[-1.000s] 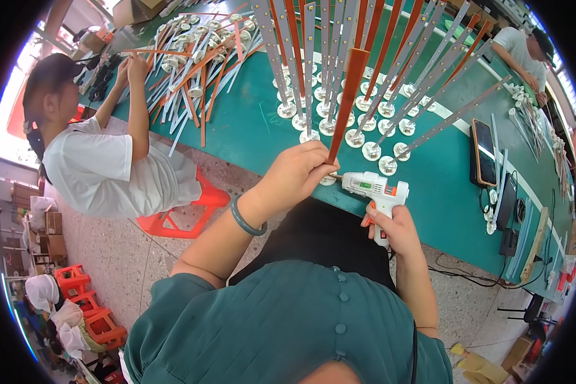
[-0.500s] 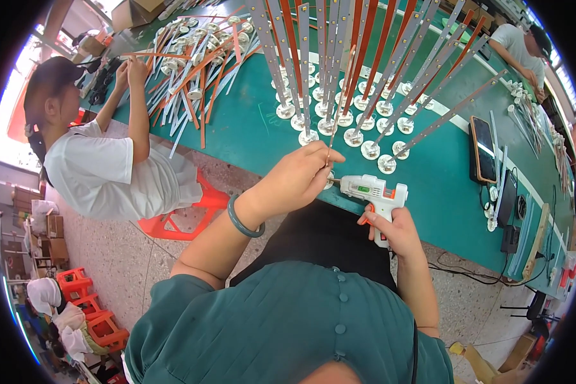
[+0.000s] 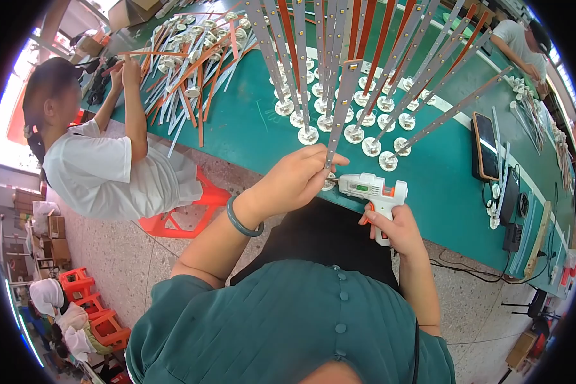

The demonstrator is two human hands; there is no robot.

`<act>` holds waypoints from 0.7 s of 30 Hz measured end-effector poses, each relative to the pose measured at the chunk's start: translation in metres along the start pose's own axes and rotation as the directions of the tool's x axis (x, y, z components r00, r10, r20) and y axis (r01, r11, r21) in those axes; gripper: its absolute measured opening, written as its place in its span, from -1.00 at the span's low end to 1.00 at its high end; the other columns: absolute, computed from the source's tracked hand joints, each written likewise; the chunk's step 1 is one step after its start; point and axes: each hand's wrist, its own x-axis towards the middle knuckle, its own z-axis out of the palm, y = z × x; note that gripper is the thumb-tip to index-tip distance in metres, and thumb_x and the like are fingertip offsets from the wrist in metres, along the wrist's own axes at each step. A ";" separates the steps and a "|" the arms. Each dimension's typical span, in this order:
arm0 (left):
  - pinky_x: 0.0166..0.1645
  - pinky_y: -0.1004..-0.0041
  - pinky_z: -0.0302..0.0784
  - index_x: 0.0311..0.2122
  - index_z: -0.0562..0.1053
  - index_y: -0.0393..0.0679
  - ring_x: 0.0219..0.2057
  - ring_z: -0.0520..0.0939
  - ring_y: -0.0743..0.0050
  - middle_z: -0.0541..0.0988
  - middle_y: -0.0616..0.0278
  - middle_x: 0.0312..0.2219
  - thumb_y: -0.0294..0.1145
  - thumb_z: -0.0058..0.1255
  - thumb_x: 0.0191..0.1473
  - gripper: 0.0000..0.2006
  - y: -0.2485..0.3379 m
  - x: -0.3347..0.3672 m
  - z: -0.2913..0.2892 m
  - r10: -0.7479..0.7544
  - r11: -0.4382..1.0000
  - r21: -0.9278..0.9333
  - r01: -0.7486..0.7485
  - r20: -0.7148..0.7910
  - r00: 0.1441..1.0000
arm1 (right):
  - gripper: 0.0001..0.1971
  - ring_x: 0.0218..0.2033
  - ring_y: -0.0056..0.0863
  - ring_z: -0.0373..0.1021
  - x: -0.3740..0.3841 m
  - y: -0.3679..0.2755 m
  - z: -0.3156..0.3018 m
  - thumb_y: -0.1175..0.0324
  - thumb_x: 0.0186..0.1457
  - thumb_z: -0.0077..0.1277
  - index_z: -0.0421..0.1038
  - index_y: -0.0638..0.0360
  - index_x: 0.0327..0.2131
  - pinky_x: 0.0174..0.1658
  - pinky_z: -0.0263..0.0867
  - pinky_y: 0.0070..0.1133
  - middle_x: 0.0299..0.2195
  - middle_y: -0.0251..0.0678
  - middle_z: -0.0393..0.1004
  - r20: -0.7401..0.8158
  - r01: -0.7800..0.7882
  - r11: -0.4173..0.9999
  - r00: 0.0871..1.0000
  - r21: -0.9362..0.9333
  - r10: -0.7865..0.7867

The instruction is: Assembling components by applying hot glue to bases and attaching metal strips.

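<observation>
My left hand is closed around the lower end of a grey LED strip, which rises upright with its dotted face showing. A white round base lies at the strip's foot, partly hidden behind my fingers. In my right hand is a white glue gun with orange parts, gripped by its handle. The gun's nozzle points left and reaches the base; whether it touches cannot be made out. Just beyond stand several LED strips on round white bases.
A pile of loose strips with bases covers the table's far left. A co-worker sits there, holding a strip; another person works at far right. A phone, black cables and a wooden bar lie on the right.
The strip in my left hand has turned from edge-on to showing its wide dotted face. The glue gun has shifted very slightly left.
</observation>
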 end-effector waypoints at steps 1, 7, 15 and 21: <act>-0.19 0.34 0.46 -0.10 0.45 -0.21 -0.31 0.56 0.21 0.53 0.09 -0.38 -0.66 -0.16 0.01 -0.68 0.000 0.000 0.000 0.005 1.000 0.008 -0.005 -0.001 1.000 | -0.82 -0.66 -0.65 0.34 0.000 -0.001 0.000 0.36 0.04 0.06 0.39 0.27 -0.32 -0.61 0.18 -0.72 -0.50 -0.25 0.51 0.001 -0.001 1.000 1.000 0.000 0.001; -0.18 0.32 0.45 -0.12 0.46 -0.22 -0.31 0.56 0.17 0.53 0.08 -0.37 -0.65 -0.14 0.02 -0.70 -0.001 -0.001 -0.001 -0.010 1.000 -0.019 0.011 0.017 1.000 | -0.81 -0.68 -0.64 0.34 0.000 -0.003 0.001 0.33 0.03 0.06 0.40 0.27 -0.38 -0.61 0.18 -0.70 -0.57 -0.30 0.47 -0.017 -0.035 0.999 0.999 -0.024 0.034; -0.16 0.31 0.45 -0.13 0.46 -0.24 -0.29 0.54 0.10 0.53 0.07 -0.34 -0.65 -0.11 0.02 -0.72 0.001 -0.003 -0.001 -0.003 1.000 -0.013 0.004 0.011 1.000 | -0.81 -0.69 -0.61 0.34 0.000 -0.003 0.000 0.35 0.03 0.05 0.40 0.31 -0.37 -0.63 0.18 -0.69 -0.61 -0.31 0.44 -0.048 -0.076 0.997 0.996 -0.005 0.075; -0.26 0.29 0.44 -0.20 0.45 -0.27 -0.35 0.51 0.08 0.44 0.07 -0.38 -0.66 -0.16 -0.01 -0.75 0.004 -0.002 0.002 0.017 0.999 0.040 -0.017 -0.005 1.000 | -0.80 -0.69 -0.60 0.35 -0.001 -0.001 0.000 0.36 0.04 0.05 0.39 0.32 -0.34 -0.63 0.20 -0.69 -0.59 -0.30 0.45 -0.056 -0.078 0.997 0.995 -0.001 0.078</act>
